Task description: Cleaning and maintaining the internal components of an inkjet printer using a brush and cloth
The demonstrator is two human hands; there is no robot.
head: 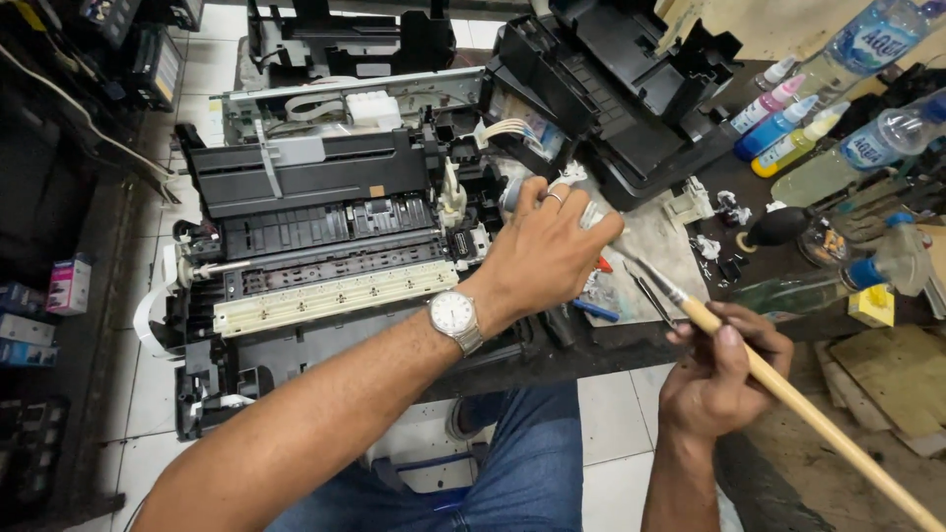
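My left hand, with a wristwatch and a ring, reaches across and grips a small greyish part beside the right end of an opened printer chassis. My right hand holds a long wooden-handled paintbrush; its metal ferrule and bristle tip point up-left and touch the area under my left fingers. The printer's cream roller strip and black carriage frame lie exposed to the left of both hands.
Black printer covers are stacked at the back right. Small ink bottles, two plastic water bottles, a black rubber blower and small parts sit on the dark bench at right. Boxes stand at left.
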